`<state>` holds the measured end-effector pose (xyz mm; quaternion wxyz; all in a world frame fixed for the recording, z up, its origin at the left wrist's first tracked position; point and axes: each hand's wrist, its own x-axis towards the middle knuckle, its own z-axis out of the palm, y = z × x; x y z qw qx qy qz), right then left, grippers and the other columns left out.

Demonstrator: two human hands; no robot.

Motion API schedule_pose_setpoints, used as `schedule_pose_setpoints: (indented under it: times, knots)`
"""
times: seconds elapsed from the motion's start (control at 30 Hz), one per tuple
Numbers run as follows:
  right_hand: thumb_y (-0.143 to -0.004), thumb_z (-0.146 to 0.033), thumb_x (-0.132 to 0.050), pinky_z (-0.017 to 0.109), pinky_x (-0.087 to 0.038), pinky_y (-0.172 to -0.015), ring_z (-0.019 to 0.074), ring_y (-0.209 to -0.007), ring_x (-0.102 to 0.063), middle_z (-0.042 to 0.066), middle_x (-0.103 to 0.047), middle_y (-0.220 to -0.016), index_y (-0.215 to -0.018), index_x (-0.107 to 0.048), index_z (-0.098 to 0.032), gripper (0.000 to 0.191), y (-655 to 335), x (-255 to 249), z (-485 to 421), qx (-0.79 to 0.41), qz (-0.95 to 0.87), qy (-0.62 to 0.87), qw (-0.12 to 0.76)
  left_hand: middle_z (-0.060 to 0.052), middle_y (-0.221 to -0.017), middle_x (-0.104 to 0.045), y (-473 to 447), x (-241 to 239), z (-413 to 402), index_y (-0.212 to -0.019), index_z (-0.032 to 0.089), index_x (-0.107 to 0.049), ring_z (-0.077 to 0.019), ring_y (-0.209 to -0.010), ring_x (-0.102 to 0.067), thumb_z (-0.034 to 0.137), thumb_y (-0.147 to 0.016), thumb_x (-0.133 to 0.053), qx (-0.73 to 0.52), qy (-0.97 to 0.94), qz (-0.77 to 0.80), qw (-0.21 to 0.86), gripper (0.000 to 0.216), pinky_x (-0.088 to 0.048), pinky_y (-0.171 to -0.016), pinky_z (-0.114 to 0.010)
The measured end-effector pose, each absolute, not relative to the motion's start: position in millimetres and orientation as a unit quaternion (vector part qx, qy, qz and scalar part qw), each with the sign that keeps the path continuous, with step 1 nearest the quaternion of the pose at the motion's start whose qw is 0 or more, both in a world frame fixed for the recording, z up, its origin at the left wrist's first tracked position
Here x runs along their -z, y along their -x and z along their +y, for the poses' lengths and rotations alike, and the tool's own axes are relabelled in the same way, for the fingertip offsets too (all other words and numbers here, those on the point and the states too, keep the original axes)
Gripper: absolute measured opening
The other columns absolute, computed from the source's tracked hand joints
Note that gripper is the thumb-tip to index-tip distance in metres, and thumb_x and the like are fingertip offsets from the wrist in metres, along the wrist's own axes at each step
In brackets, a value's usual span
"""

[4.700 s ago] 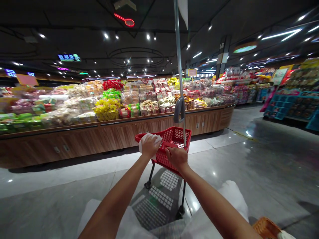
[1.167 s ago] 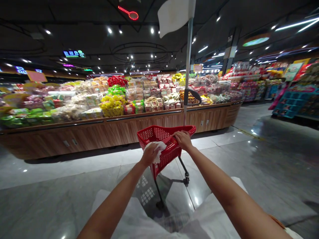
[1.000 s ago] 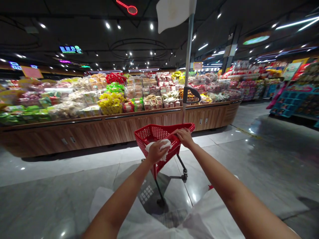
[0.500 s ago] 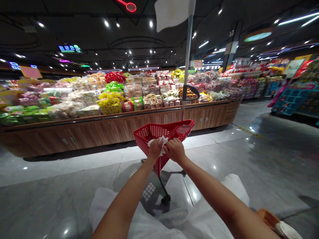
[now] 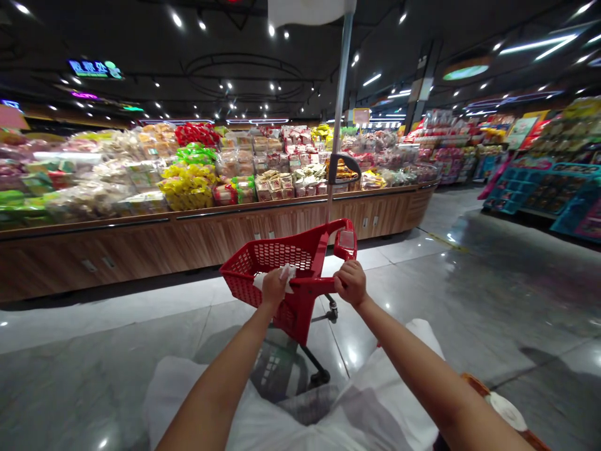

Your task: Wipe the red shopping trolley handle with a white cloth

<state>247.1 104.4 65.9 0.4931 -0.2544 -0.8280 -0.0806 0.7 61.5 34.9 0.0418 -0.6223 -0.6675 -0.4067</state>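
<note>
A red plastic shopping cart [image 5: 263, 266] stands on the tiled floor in front of me, with a tall grey pole [image 5: 339, 100] rising from its right side. My left hand [image 5: 273, 287] presses a white cloth [image 5: 283, 274] against the cart's near rim, fingers closed round the cloth. My right hand [image 5: 351, 283] is closed on the cart's red handle bar [image 5: 319, 285] at its right end.
A long wooden display counter [image 5: 197, 235] heaped with packaged snacks runs across behind the cart. More shelves [image 5: 539, 181] stand at the right across a glossy grey aisle. A woven basket [image 5: 498, 401] sits at the lower right by my white clothing.
The cart has turned, its handle now facing me. My right hand moved from the rim to the handle's right end. My left hand still rubs the rim with the cloth.
</note>
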Motion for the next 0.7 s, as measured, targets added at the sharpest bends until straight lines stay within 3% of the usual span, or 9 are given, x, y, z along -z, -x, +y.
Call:
schedule_pose_setpoints:
  times: [0.17, 0.27, 0.57, 0.7]
  knots:
    - [-0.084, -0.022, -0.039, 0.035, -0.037, -0.073, 0.0183, -0.067, -0.044, 0.003, -0.046, -0.059, -0.054, -0.051, -0.022, 0.032, -252, -69, 126, 0.069, -0.813, 0.254, 0.52, -0.008, -0.109, -0.067, -83, -48, 68, -0.11, 0.02, -0.064, -0.0204, -0.102, -0.059, 0.037, -0.097, -0.037, 0.465, 0.639, -0.603, 0.113, 0.034, -0.044, -0.091, -0.035]
    - [-0.083, -0.02, -0.04, 0.034, -0.037, -0.07, 0.0177, -0.065, -0.041, 0.001, -0.044, -0.059, -0.055, -0.048, -0.022, 0.029, -252, -71, 136, 0.069, -0.806, 0.221, 0.545, -0.008, -0.108, -0.066, -102, -52, 74, -0.112, 0.021, -0.064, -0.0227, -0.102, -0.058, 0.04, -0.093, -0.048, 0.42, 0.664, -0.602, 0.146, 0.031, -0.044, -0.091, -0.038]
    - [-0.084, -0.02, -0.038, 0.032, -0.038, -0.07, 0.0173, -0.067, -0.044, 0.002, -0.046, -0.061, -0.055, -0.049, -0.022, 0.031, -260, -72, 157, 0.073, -0.831, 0.203, 0.512, -0.006, -0.113, -0.066, 17, -17, 73, -0.12, 0.023, -0.057, -0.0218, -0.104, -0.058, 0.038, -0.093, -0.049, 0.298, 0.675, -0.663, 0.129, 0.032, -0.044, -0.094, -0.037]
    - [-0.085, -0.018, -0.041, 0.033, -0.039, -0.08, 0.0174, -0.073, -0.05, 0.003, -0.056, -0.067, -0.057, -0.056, -0.021, 0.032, -257, -81, 146, 0.106, -0.83, 0.278, 0.473, -0.006, -0.115, -0.065, 12, -17, 73, -0.119, 0.021, -0.057, -0.021, -0.107, -0.057, 0.036, -0.096, -0.042, 0.294, 0.685, -0.658, 0.11, 0.032, -0.043, -0.095, -0.036]
